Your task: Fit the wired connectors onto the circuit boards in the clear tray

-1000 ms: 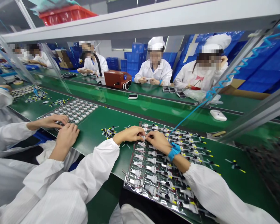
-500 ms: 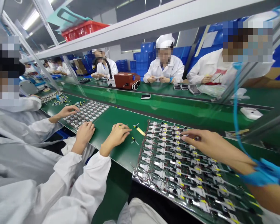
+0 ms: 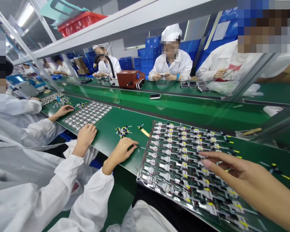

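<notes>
My left hand (image 3: 120, 152) rests on the green conveyor belt (image 3: 103, 141), fingers apart, just left of a tray of wired modules (image 3: 141, 180). Its fingertips are close to a small black-and-yellow part (image 3: 139, 147). My right hand (image 3: 241, 177) hangs above the tray's lower right side, fingers stretched out, holding nothing I can see. A small heap of similar parts (image 3: 122, 130) and a yellow strip (image 3: 145, 132) lie on the belt beyond my left hand.
A co-worker's hands (image 3: 85, 135) work at a tray of white modules (image 3: 87, 114) to my left. A clear panel and a white shelf (image 3: 135, 16) separate this belt from a second belt, where several people sit beside a red-brown machine (image 3: 130, 79).
My right hand has moved from above the tray's upper part toward its lower right. My left hand has shifted toward the near edge of the belt. A heap of parts now lies beyond it.
</notes>
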### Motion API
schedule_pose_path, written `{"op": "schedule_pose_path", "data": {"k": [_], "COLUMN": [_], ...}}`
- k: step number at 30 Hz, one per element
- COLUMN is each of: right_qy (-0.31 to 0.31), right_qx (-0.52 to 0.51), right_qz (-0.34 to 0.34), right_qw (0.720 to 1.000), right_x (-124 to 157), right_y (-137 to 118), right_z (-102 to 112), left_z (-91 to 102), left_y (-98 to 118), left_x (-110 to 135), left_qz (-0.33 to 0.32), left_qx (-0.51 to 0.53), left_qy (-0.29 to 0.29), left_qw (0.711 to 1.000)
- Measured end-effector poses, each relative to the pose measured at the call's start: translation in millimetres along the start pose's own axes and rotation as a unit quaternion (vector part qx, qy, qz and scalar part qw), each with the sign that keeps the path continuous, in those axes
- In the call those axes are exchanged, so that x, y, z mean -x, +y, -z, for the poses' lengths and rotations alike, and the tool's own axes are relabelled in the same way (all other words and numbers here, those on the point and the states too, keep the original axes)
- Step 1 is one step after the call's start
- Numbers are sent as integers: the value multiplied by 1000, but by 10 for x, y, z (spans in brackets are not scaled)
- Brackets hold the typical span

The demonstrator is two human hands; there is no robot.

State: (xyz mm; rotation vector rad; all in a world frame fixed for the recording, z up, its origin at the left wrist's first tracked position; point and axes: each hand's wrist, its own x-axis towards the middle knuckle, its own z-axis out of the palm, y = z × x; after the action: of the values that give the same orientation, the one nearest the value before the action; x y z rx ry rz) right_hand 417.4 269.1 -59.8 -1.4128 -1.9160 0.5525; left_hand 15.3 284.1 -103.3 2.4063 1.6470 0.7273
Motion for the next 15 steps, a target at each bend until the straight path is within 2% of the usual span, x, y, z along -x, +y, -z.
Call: {"op": "schedule_pose_path", "data": {"k": [3, 5, 6, 8, 11, 13, 15], "right_qy": [-33, -45, -45, 3, 55, 72, 89], "right_qx": [-49, -86, -102, -142, -217, -257, -286], "right_qz": [-1, 15, 26, 22, -58, -128, -169], "right_qw": [998, 995, 993, 990, 973, 955, 939], "right_x": [255, 401, 449, 488, 440, 389, 353], "right_y": [-244, -495, -629, -865, -1026, -991, -883], "right_z": [-169, -380, -501, -735, -963, -1005, -980], "left_z": [52, 12, -39, -187, -398, -442, -381], "left_y": [329, 679, 876, 1266, 1705, 1821, 1762], "left_x": [176, 291, 336, 393, 407, 390, 347], "left_qz": [95, 164, 186, 206, 202, 185, 141], "left_qx": [92, 179, 227, 298, 327, 324, 316], "left_qy": [100, 171, 182, 181, 180, 181, 157], "left_qw": [986, 955, 938, 914, 906, 910, 925]}}
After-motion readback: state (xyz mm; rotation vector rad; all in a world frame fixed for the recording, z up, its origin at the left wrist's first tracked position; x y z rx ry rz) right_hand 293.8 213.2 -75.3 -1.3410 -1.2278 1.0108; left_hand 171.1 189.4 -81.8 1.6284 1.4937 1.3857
